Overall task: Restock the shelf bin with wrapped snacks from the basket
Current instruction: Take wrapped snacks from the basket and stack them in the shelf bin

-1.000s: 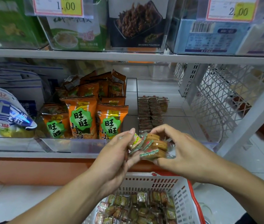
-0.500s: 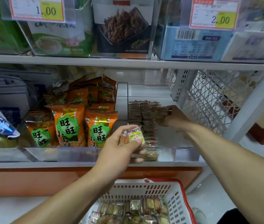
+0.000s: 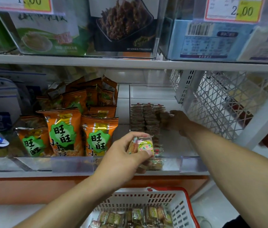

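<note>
Now the left hand (image 3: 123,155) pinches a few wrapped snacks (image 3: 142,145) at the front of the clear shelf bin (image 3: 171,94) — the slippery wrappers may slide out. Deep inside, the right hand (image 3: 178,120) touches the stacked rows (image 3: 146,119), how its fingers lie I cannot tell; a careless push can topple them — more wait in the basket (image 3: 176,204).

The clear plastic shelf bin (image 3: 187,160) is open at the top, under the white shelf board (image 3: 130,62) above, which leaves a wide gap for a hand to enter from the front. Inside, rows of small brown wrapped snacks (image 3: 144,119) fill the bin's left and middle; bare floor shows on the right side and toward the front. The right hand (image 3: 176,120) occupies the right rear of that room, touching the rows. The left hand (image 3: 123,155), gripping a few wrapped snacks (image 3: 142,145), stands before the bin's low front lip. Orange snack bags (image 3: 82,129) crowd the neighbouring bin to the left; a white wire mesh panel (image 3: 217,102) closes off the right.
</note>
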Motion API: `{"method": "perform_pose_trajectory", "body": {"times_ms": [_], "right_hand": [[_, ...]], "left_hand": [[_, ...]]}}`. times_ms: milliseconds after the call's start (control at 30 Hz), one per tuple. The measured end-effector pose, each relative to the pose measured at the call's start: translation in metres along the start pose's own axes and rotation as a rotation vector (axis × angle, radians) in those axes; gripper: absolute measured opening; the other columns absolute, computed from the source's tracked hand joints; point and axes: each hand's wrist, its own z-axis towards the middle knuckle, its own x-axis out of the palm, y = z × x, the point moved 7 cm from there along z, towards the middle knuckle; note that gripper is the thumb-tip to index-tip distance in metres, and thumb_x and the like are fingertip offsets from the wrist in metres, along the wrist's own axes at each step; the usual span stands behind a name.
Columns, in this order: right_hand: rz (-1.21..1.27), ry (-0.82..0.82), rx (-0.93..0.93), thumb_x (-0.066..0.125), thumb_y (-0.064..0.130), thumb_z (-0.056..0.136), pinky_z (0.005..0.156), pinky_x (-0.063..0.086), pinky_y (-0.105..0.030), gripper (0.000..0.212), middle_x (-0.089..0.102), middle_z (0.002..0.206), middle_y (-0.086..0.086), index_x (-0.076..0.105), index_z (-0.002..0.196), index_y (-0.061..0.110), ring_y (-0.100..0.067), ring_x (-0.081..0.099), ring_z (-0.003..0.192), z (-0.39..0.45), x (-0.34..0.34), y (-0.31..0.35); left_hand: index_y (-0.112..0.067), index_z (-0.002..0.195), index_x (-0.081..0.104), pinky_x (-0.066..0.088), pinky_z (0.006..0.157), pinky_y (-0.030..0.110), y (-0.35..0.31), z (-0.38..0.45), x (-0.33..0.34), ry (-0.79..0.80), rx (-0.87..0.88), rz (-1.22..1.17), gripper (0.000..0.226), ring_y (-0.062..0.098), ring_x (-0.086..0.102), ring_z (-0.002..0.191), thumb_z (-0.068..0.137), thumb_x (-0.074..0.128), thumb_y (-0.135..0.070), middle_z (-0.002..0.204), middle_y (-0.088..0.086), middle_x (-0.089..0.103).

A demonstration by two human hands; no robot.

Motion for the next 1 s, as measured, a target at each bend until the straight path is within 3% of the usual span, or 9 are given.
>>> {"method": "perform_pose_trajectory", "body": {"times_ms": [133,300,433,500,633,733,833,900,1000], "right_hand": [[0.093,0.037,-0.044,0.069,0.000,0.090,0.107,0.045,-0.039,0.085,0.042,0.154,-0.018,0.021,0.159,0.013,-0.036,0.047,0.137,-0.001,0.008,0.010],[-0.122,-0.064,-0.178,0.073,0.006,0.086,0.097,0.048,-0.032,0.068,0.062,0.136,-0.013,0.046,0.148,0.014,-0.028,0.061,0.118,-0.014,0.008,0.025],[-0.232,-0.032,-0.165,0.070,0.007,0.088,0.107,0.044,-0.038,0.081,0.045,0.153,-0.015,0.028,0.157,0.012,-0.030,0.051,0.131,-0.027,0.002,0.034],[-0.280,-0.114,-0.251,0.070,0.006,0.089,0.107,0.044,-0.037,0.074,0.045,0.151,-0.013,0.037,0.153,0.016,-0.029,0.050,0.133,-0.042,-0.008,0.048],[-0.117,-0.194,-0.469,0.069,0.028,0.093,0.068,0.049,-0.021,0.014,0.072,0.105,0.004,0.067,0.106,0.033,-0.011,0.067,0.088,-0.108,-0.017,0.092],[0.148,0.249,-0.418,0.071,0.060,0.079,0.049,0.044,-0.020,0.036,0.072,0.076,0.006,0.071,0.094,0.028,-0.008,0.061,0.060,-0.169,0.009,0.101],[0.173,0.420,-0.473,0.084,0.039,0.078,0.052,0.045,-0.023,0.031,0.070,0.077,0.002,0.073,0.104,0.026,-0.012,0.058,0.064,-0.210,0.017,0.103],[0.206,0.413,-0.484,0.084,0.016,0.079,0.059,0.047,-0.019,0.035,0.071,0.082,-0.003,0.072,0.112,0.020,-0.012,0.060,0.070,-0.216,0.013,0.103],[0.292,0.370,-0.415,0.076,0.001,0.084,0.072,0.050,-0.032,0.036,0.069,0.096,-0.022,0.070,0.117,0.015,-0.020,0.061,0.081,-0.213,0.008,0.099]], "left_hand": [[-0.038,0.108,0.071,0.064,0.076,0.042,-0.001,0.000,0.000,0.001,-0.009,-0.020,0.032,0.025,0.078,0.081,0.091,0.075,-0.011,0.092,0.006,0.080],[-0.037,0.106,0.074,0.064,0.074,0.039,0.001,-0.001,0.000,0.025,-0.051,-0.122,0.035,0.027,0.077,0.081,0.088,0.077,-0.006,0.093,0.012,0.079],[-0.029,0.110,0.075,0.063,0.075,0.035,0.002,-0.006,-0.002,0.064,-0.074,-0.256,0.054,0.036,0.077,0.089,0.076,0.081,0.012,0.095,0.019,0.078],[-0.027,0.110,0.076,0.062,0.075,0.032,0.001,-0.009,-0.003,0.072,-0.081,-0.313,0.059,0.038,0.076,0.092,0.073,0.079,0.019,0.098,0.021,0.077],[-0.019,0.120,0.071,0.062,0.072,0.030,-0.002,-0.017,-0.004,0.086,-0.096,-0.414,0.063,0.038,0.076,0.093,0.078,0.068,0.027,0.104,0.026,0.076],[-0.016,0.126,0.066,0.064,0.077,0.034,-0.006,-0.023,-0.004,0.096,-0.082,-0.440,0.062,0.036,0.076,0.093,0.083,0.059,0.028,0.110,0.027,0.074],[-0.014,0.129,0.063,0.064,0.083,0.036,-0.008,-0.029,-0.002,0.126,-0.073,-0.458,0.063,0.035,0.076,0.094,0.085,0.053,0.029,0.109,0.024,0.076],[-0.015,0.131,0.062,0.064,0.081,0.035,-0.010,-0.032,0.001,0.161,-0.091,-0.482,0.065,0.037,0.075,0.098,0.085,0.052,0.030,0.112,0.024,0.075],[-0.018,0.131,0.064,0.064,0.076,0.035,-0.008,-0.036,-0.001,0.148,-0.130,-0.499,0.069,0.040,0.074,0.103,0.079,0.065,0.027,0.117,0.023,0.074]]}}
